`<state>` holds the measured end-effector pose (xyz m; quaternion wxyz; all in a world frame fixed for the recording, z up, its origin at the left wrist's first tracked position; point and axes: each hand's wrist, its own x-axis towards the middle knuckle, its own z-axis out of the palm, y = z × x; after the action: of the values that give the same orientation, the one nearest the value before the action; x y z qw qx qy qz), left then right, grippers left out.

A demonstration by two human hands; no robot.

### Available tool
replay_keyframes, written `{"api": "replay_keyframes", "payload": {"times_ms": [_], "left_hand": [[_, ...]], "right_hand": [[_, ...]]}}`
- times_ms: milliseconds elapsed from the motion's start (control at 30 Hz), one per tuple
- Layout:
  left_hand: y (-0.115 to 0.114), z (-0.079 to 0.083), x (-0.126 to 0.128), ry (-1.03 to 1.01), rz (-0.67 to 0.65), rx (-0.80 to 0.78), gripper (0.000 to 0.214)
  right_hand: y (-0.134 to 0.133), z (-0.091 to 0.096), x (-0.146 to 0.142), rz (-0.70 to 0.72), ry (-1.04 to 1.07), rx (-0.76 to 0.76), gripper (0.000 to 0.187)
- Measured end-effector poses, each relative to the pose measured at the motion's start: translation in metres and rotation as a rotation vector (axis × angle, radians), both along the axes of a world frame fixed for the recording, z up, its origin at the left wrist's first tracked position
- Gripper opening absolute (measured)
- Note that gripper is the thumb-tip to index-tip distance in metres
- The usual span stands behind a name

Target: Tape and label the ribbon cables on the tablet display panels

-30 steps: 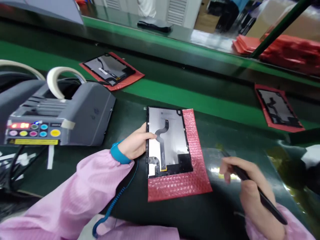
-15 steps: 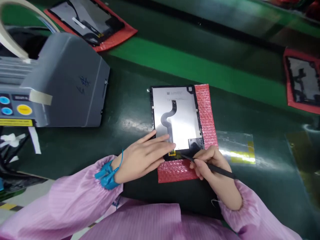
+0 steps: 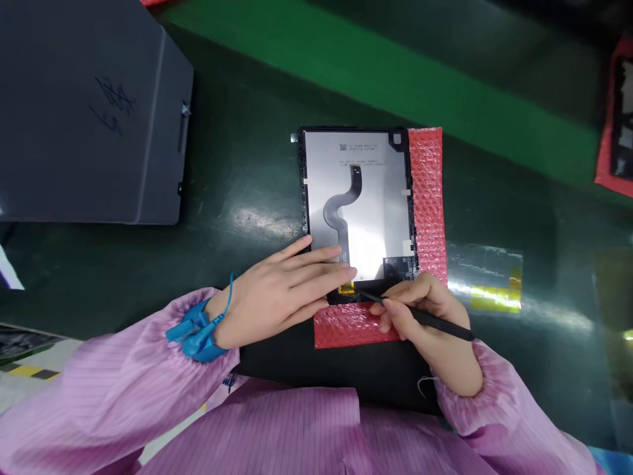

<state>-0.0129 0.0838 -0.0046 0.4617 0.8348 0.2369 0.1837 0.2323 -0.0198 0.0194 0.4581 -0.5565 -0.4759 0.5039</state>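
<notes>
A tablet display panel [image 3: 376,218] lies back side up on a red bubble-wrap bag [image 3: 428,198]. A wavy grey flex cable [image 3: 334,212] runs down its silver back to a yellow-taped connector [image 3: 347,288] at the lower edge. My left hand [image 3: 291,287] rests flat with fingers spread across the panel's lower left part, fingertips on the cable. Pinched in my right hand [image 3: 420,307] are black tweezers [image 3: 435,322], their tip beside the yellow tape. A blue wrist strap [image 3: 198,331] is around my left wrist.
A large grey machine housing [image 3: 99,119] stands at the upper left. Right of the panel lies a clear sheet with yellow tape strips [image 3: 496,298]. Another panel in a red bag [image 3: 606,155] shows at the far right edge. A green stripe [image 3: 346,66] crosses the table.
The camera view has shifted closer and downward, so the panel looks larger and the far panel at upper left is nearly out of view. Both hands keep about the same place on the panel.
</notes>
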Motion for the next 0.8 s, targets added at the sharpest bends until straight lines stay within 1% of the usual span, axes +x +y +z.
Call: {"api": "replay_keyframes", "payload": {"times_ms": [67,200,367,533,700,800], "left_hand": [[-0.0002,-0.0003,0.0,-0.006,-0.005,0.015,0.046],[0.0,0.0004,-0.0007,0.006,-0.004,-0.007,0.045],[0.0018,0.001,-0.001,0.025,-0.055,0.038,0.034],[0.0028,0.0005,-0.0013,0.019,-0.054,-0.022,0.032],[0.0036,0.0,-0.0023,0.005,-0.053,-0.051,0.04],[0.0006,0.0001,0.0023,0.042,-0.083,0.008,0.051]], "right_hand": [[0.0006,-0.0001,0.0002,-0.006,-0.012,-0.002,0.018],[0.0011,0.0016,-0.0006,0.0,-0.03,-0.022,0.016],[0.0022,0.0025,-0.0002,-0.001,-0.037,-0.039,0.017],[0.0021,0.0027,-0.0009,0.007,-0.071,-0.043,0.016],[0.0004,0.0036,0.0012,-0.034,-0.108,-0.014,0.018],[-0.0012,0.0033,0.0039,-0.075,-0.104,0.009,0.019]]}}
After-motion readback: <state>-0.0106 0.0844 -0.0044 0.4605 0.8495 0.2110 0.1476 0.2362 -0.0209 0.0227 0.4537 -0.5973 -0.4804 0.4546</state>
